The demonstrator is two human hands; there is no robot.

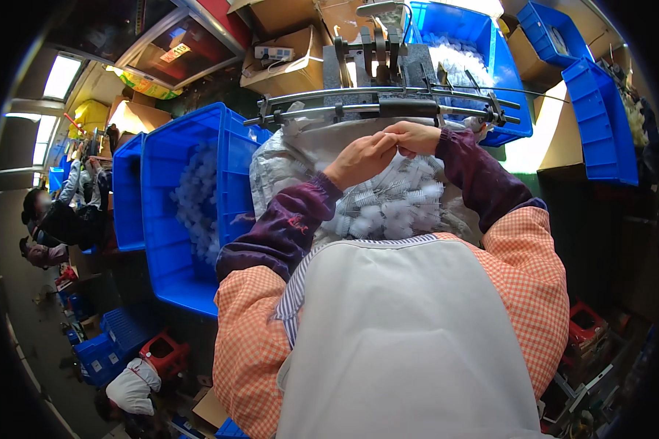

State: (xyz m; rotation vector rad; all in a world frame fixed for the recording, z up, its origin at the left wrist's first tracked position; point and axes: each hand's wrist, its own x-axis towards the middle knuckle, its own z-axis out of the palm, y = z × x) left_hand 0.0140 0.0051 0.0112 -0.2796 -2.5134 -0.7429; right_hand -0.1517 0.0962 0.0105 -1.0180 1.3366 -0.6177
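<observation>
My left hand (pixel 360 159) and my right hand (pixel 415 138) meet fingertip to fingertip just below the metal bars of a bench fixture (pixel 388 104). The fingers of both are pinched closed, and whatever lies between them is hidden. Beneath them, an opened whitish sack (pixel 274 164) spread in front of me holds a heap of small white plastic pieces (pixel 388 208), some with ribbed or bristly sides. Neither hand touches that heap.
Left of the sack stands a deep blue bin (pixel 187 282) with similar white pieces in it. Another blue bin (pixel 516 80) of them is beyond the fixture at right. Cardboard boxes (pixel 300 62) are behind. Other people (pixel 135 386) sit farther left.
</observation>
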